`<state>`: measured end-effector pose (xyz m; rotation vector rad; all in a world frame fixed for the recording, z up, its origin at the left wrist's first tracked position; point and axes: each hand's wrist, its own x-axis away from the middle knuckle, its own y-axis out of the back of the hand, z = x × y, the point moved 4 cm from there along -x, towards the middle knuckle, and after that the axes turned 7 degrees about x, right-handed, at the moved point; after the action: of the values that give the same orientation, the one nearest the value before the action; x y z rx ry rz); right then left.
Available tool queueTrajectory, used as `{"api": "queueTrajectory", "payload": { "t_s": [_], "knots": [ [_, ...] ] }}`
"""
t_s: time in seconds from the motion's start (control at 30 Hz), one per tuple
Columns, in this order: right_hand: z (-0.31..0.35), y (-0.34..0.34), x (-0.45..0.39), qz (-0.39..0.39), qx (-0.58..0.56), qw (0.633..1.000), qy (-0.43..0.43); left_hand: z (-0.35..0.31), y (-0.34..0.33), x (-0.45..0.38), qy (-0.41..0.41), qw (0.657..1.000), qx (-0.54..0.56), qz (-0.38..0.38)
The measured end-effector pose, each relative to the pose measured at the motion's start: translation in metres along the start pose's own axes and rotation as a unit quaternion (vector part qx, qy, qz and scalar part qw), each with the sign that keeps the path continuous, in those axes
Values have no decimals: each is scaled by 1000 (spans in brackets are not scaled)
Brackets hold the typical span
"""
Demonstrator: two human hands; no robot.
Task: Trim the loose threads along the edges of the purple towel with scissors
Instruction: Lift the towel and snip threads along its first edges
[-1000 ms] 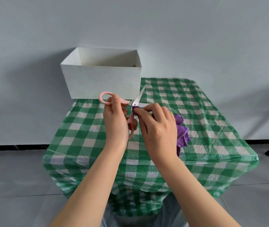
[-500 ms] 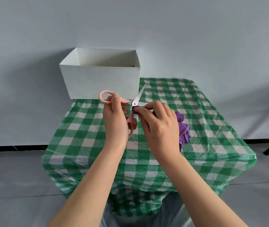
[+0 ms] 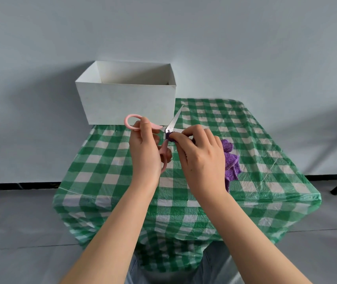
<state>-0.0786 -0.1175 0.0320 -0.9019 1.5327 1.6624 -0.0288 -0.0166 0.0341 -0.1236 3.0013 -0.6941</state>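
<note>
Above the middle of the desk (image 3: 266, 152), the left hand (image 3: 145, 152) grips the pink scissors (image 3: 164, 133), blades parted wide, one pointing far and right, the other largely hidden; the right hand (image 3: 200, 158) pinches the purple towel (image 3: 230, 160), offering a bunched edge right at the blades' crotch, the rest hanging to the right; the snip likely needs only closing; fingertips (image 3: 181, 138) sit close; a white box (image 3: 126, 103) stands behind.

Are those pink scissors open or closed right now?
Open: the scissors in the left hand show two blades spread apart around the purple towel edge.
</note>
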Motion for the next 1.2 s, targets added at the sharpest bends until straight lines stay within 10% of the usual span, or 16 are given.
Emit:
{"api": "queueTrajectory", "payload": {
  "t_s": [1.2],
  "knots": [
    [-17, -2, -11, -4, 55, 998, 1, 8, -7, 6, 8, 999, -21, 27]
  ]
}}
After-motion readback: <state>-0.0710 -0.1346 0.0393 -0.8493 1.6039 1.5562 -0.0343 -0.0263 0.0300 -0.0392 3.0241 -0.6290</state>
